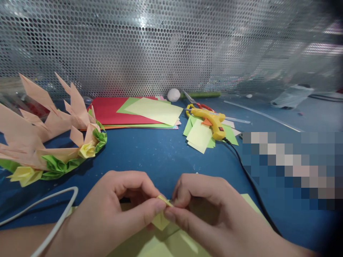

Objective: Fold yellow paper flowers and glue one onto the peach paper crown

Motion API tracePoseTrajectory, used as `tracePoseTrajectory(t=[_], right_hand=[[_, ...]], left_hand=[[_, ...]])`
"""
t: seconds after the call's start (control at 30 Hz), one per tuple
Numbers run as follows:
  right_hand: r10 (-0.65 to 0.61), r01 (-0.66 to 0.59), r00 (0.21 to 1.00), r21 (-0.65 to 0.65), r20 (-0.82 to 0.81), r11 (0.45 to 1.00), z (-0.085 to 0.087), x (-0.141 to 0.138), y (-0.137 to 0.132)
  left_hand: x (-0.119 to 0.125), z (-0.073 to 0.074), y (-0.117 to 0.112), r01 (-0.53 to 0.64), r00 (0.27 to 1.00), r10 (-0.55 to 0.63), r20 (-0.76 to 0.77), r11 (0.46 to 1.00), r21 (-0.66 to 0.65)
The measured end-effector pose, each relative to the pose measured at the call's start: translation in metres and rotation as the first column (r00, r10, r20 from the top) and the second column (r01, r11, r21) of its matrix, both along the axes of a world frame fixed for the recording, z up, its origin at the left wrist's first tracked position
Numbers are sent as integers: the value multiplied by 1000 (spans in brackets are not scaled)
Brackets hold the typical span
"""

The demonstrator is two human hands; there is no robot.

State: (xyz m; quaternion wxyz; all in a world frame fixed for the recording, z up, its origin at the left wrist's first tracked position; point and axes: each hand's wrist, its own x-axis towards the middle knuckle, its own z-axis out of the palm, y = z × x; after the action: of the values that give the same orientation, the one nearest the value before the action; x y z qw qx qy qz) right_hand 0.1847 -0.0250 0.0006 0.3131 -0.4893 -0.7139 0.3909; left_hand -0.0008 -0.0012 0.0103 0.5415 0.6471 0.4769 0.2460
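Between my two hands is a small folded piece of yellow paper (160,222), close above the near part of the table. My left hand (115,210) pinches its left side between thumb and forefinger. On the other side, the thumb and bent fingers of my right hand (211,210) grip the paper's upper right edge. The fingers hide part of the folds. Below both hands lie pale yellow-green paper sheets (150,246), in places shaded by my hands.
At left stands a folded-paper crown (64,162) with peach points, green leaves and yellow flowers. A sheet stack (112,110), white ball (174,95) and scissors (198,104) lie behind. A yellow glue gun (218,125) rests on paper pieces, its black cord (246,175) trailing right. A white cable (65,210) crosses my left forearm.
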Motion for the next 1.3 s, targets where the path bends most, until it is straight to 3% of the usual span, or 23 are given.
tracePoseTrajectory(t=[0.17, 0.33, 0.43, 0.57, 0.87, 1.3], right_hand=[[62, -63, 998, 98, 14, 993, 2, -1, -4], [-17, 19, 999, -86, 28, 996, 1, 0, -5], [-96, 83, 993, -172, -69, 982, 1, 1, 0], [-96, 40, 974, -264, -203, 964, 1, 2, 5], [-80, 14, 969, -270, -235, 963, -1, 4, 5], [-119, 61, 976, -298, -183, 953, 2, -1, 8]], left_hand=[[-1, 0, -5, 25, 998, -25, -58, 1000, 3], [0, 2, -2, 30, 998, -24, 55, 993, -112], [1, -1, 3, 23, 993, -5, 114, 988, -153], [-1, -6, 3, 6, 976, 41, 216, 977, -215], [-1, -3, 5, 21, 952, 70, 299, 957, -290], [-2, -4, 1, 33, 978, 3, 210, 985, -167]])
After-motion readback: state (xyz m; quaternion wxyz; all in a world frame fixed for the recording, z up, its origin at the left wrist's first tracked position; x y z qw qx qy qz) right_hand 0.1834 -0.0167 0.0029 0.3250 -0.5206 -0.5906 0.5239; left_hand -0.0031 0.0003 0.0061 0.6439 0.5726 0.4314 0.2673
